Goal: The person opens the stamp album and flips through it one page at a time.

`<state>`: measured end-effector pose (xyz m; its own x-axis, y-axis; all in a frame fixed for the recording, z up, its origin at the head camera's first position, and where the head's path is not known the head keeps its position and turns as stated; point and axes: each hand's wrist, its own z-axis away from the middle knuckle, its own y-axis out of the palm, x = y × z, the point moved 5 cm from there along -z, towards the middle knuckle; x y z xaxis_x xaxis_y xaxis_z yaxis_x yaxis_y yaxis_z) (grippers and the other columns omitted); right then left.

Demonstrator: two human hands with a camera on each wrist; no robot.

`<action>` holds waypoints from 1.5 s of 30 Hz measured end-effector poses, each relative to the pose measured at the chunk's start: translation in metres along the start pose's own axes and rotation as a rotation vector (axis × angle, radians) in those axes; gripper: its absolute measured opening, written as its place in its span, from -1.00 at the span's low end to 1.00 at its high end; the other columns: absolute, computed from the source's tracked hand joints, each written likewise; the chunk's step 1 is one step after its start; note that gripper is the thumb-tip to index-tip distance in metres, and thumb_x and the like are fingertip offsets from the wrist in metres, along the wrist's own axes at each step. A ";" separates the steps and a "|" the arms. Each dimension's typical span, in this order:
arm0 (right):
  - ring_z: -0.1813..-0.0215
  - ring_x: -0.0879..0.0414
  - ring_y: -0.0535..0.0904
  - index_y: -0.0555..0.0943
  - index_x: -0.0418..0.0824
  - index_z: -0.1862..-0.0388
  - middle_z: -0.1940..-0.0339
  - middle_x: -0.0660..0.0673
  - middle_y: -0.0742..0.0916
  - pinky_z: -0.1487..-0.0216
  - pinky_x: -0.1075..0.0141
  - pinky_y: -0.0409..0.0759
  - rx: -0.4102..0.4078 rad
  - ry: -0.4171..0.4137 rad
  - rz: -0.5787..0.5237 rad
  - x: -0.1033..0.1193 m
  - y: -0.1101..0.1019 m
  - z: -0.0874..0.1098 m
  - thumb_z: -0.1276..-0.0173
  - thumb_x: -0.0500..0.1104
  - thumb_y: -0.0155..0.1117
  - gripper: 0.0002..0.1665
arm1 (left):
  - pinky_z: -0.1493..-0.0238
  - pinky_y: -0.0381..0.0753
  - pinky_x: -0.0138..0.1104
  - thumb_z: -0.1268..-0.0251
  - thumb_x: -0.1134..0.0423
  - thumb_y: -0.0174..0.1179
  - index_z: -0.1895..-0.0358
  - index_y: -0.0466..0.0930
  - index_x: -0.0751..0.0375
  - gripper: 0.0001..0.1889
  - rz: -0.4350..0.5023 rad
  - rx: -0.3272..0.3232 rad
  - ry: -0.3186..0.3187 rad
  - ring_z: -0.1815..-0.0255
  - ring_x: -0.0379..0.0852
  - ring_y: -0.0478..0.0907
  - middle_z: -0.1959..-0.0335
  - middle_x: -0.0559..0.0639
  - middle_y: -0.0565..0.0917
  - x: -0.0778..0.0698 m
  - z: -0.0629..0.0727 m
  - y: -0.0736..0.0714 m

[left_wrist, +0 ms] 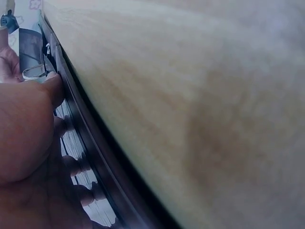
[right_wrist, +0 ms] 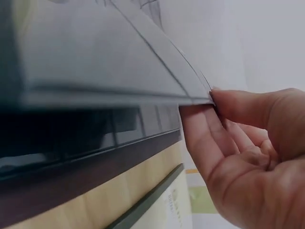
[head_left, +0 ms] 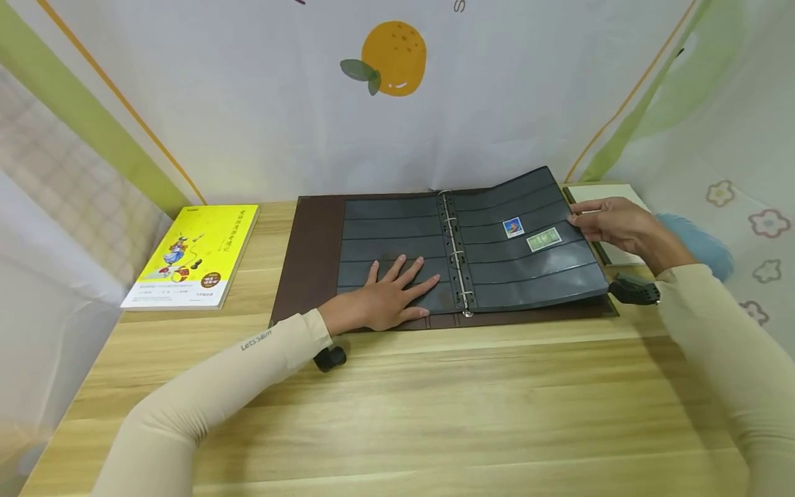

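Observation:
A brown ring-bound stamp album (head_left: 318,241) lies spread on the wooden table, with black strip-pocket pages on both sides of its metal rings. My left hand (head_left: 390,300) rests flat on the left page, fingers spread. With thumb and fingers, my right hand (head_left: 621,224) pinches the outer edge of the right page (head_left: 528,273), which is lifted and bowed. That page carries a blue stamp (head_left: 513,227) and a green stamp (head_left: 544,239). In the right wrist view the page edge (right_wrist: 143,98) sits between thumb and fingers, above another dark page.
A yellow book (head_left: 199,255) lies at the left of the table. Partly behind my right hand is a pale book (head_left: 611,193) with a dark edge, and a blue rounded object (head_left: 695,241) is beside it. A printed curtain (head_left: 279,103) hangs behind the table.

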<state>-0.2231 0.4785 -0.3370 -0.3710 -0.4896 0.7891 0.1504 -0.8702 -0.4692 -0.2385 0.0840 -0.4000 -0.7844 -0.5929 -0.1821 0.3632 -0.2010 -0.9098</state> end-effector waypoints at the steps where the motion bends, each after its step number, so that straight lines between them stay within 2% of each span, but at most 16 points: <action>1: 0.18 0.58 0.63 -0.05 -0.33 -0.66 -0.13 0.20 0.73 0.08 0.54 0.63 -0.008 -0.003 -0.037 0.002 0.000 0.001 -0.63 -0.05 0.05 -0.16 | -0.58 -0.39 0.32 -0.58 -0.32 -0.32 -0.63 -0.39 -0.40 -0.29 0.002 0.001 -0.001 -0.69 0.08 -0.56 -0.68 -0.08 -0.48 0.000 0.000 0.000; 4: 0.18 0.43 0.70 0.14 -0.12 -0.59 0.26 0.39 0.74 0.16 0.46 0.67 0.002 -0.001 -0.196 0.008 0.000 0.003 -0.62 -0.07 0.07 -0.34 | -0.58 -0.38 0.32 -0.57 -0.32 -0.32 -0.63 -0.39 -0.40 -0.29 0.002 0.002 -0.003 -0.69 0.09 -0.56 -0.68 -0.09 -0.48 0.000 0.000 0.001; 7: 0.13 0.33 0.71 0.26 0.01 -0.39 0.18 0.29 0.74 0.17 0.40 0.70 0.057 0.002 -0.367 0.011 0.002 0.007 -0.63 -0.07 0.03 -0.57 | -0.58 -0.38 0.32 -0.57 -0.32 -0.32 -0.63 -0.39 -0.40 -0.29 -0.002 0.000 0.001 -0.69 0.09 -0.56 -0.68 -0.08 -0.48 0.000 0.000 0.001; 9: 0.10 0.27 0.70 0.23 0.05 -0.39 0.10 0.25 0.72 0.20 0.39 0.70 0.114 -0.001 -0.432 0.012 0.004 0.010 -0.64 -0.07 -0.02 -0.58 | -0.58 -0.38 0.32 -0.58 -0.32 -0.32 -0.63 -0.38 -0.39 -0.29 -0.002 -0.002 0.007 -0.69 0.10 -0.56 -0.68 -0.08 -0.47 0.000 -0.001 0.000; 13: 0.20 0.32 0.61 -0.14 0.05 -0.68 -0.36 0.17 0.44 0.30 0.46 0.64 0.170 -0.020 -0.380 0.015 0.005 0.020 -0.66 -0.05 -0.07 -0.23 | -0.58 -0.38 0.32 -0.58 -0.31 -0.32 -0.63 -0.37 -0.39 -0.29 -0.003 -0.006 0.009 -0.69 0.10 -0.56 -0.69 -0.08 -0.47 -0.001 -0.001 -0.001; 15: 0.36 0.39 0.52 -0.35 0.05 -0.70 -0.61 0.04 0.14 0.38 0.51 0.58 0.180 -0.009 -0.328 0.016 0.007 0.025 -0.66 -0.06 -0.05 -0.10 | -0.58 -0.38 0.32 -0.58 -0.31 -0.32 -0.64 -0.37 -0.38 -0.29 -0.002 -0.002 0.007 -0.69 0.10 -0.56 -0.69 -0.07 -0.47 -0.001 -0.001 -0.002; 17: 0.45 0.43 0.50 -0.45 0.06 -0.67 -0.71 -0.07 -0.17 0.36 0.53 0.58 0.191 0.004 -0.306 0.018 0.008 0.030 -0.66 -0.10 -0.04 -0.04 | -0.58 -0.38 0.32 -0.58 -0.31 -0.32 -0.64 -0.37 -0.38 -0.29 0.001 0.002 0.009 -0.69 0.10 -0.55 -0.69 -0.06 -0.47 -0.002 -0.001 -0.001; 21: 0.25 0.37 0.72 -0.53 0.18 -0.63 -0.60 -0.02 0.34 0.15 0.46 0.71 0.241 0.005 -0.488 0.029 0.008 0.038 -0.65 -0.24 -0.05 0.02 | -0.58 -0.38 0.32 -0.58 -0.31 -0.32 -0.64 -0.37 -0.37 -0.29 0.004 0.009 0.015 -0.69 0.11 -0.55 -0.69 -0.05 -0.47 -0.003 -0.002 -0.001; 24: 0.21 0.29 0.77 -0.53 0.23 -0.62 -0.64 0.17 0.23 0.09 0.45 0.71 0.292 -0.016 -0.694 0.048 0.006 0.041 -0.63 -0.33 -0.07 0.05 | -0.58 -0.38 0.31 -0.58 -0.32 -0.33 -0.63 -0.38 -0.38 -0.29 -0.004 0.010 0.016 -0.69 0.10 -0.56 -0.68 -0.06 -0.48 -0.003 -0.004 -0.002; 26: 0.33 0.32 0.75 -0.53 0.24 -0.62 -0.71 0.13 -0.20 0.18 0.52 0.69 0.321 -0.030 -0.739 0.063 0.006 0.043 -0.62 -0.35 -0.08 0.06 | -0.58 -0.39 0.31 -0.57 -0.32 -0.34 -0.63 -0.39 -0.39 -0.29 -0.009 0.009 0.016 -0.69 0.10 -0.56 -0.68 -0.07 -0.48 -0.003 -0.006 -0.002; 28: 0.40 0.34 0.73 -0.52 0.24 -0.62 -0.61 0.13 -0.48 0.22 0.51 0.69 0.331 -0.028 -0.717 0.077 0.008 0.042 -0.62 -0.35 -0.08 0.05 | -0.58 -0.39 0.31 -0.57 -0.33 -0.34 -0.63 -0.39 -0.39 -0.29 -0.008 0.011 0.016 -0.69 0.10 -0.56 -0.68 -0.07 -0.49 -0.002 -0.007 -0.002; 31: 0.46 0.35 0.69 -0.50 0.26 -0.63 -0.64 0.06 -0.42 0.30 0.48 0.69 0.321 -0.004 -0.634 0.096 0.013 0.039 -0.63 -0.31 -0.05 0.05 | -0.58 -0.40 0.32 -0.57 -0.33 -0.33 -0.63 -0.39 -0.40 -0.28 0.005 0.021 0.009 -0.69 0.09 -0.57 -0.68 -0.08 -0.49 -0.002 -0.007 -0.001; 38: 0.67 0.39 0.48 -0.42 0.31 -0.64 -0.63 0.20 -0.46 0.51 0.54 0.55 0.300 0.037 -0.572 0.142 0.028 0.036 -0.62 -0.31 -0.06 0.02 | -0.58 -0.39 0.32 -0.57 -0.33 -0.32 -0.63 -0.38 -0.39 -0.29 0.002 0.015 0.003 -0.69 0.11 -0.55 -0.68 -0.06 -0.47 0.000 -0.007 -0.001; 40: 0.69 0.37 0.40 -0.41 0.32 -0.64 -0.71 0.21 -0.08 0.58 0.49 0.46 0.289 0.035 -0.483 0.155 0.035 0.034 -0.63 -0.26 -0.05 0.00 | -0.58 -0.36 0.32 -0.58 -0.32 -0.33 -0.64 -0.37 -0.38 -0.29 -0.012 0.000 0.006 -0.70 0.12 -0.53 -0.69 -0.05 -0.46 0.001 -0.008 -0.002; 42: 0.69 0.35 0.32 -0.41 0.30 -0.65 -0.42 0.18 0.33 0.59 0.44 0.39 0.282 0.031 -0.387 0.166 0.046 0.032 -0.63 -0.21 -0.03 -0.01 | -0.58 -0.34 0.33 -0.58 -0.32 -0.31 -0.64 -0.35 -0.37 -0.29 -0.014 -0.015 0.010 -0.70 0.13 -0.51 -0.69 -0.03 -0.43 0.001 -0.009 -0.003; 45: 0.67 0.32 0.26 -0.45 0.22 -0.66 0.09 0.09 0.39 0.56 0.40 0.36 0.286 0.025 -0.260 0.178 0.062 0.029 -0.64 -0.14 -0.02 -0.01 | -0.56 -0.33 0.36 -0.57 -0.30 -0.25 -0.65 -0.27 -0.35 -0.29 0.013 -0.035 0.016 -0.70 0.16 -0.48 -0.70 0.00 -0.37 0.000 -0.011 -0.004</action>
<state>-0.2535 0.3360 -0.2146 -0.4520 -0.2523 0.8556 0.2969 -0.9470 -0.1224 -0.2455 0.0936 -0.4005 -0.7880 -0.5824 -0.1999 0.3557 -0.1656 -0.9198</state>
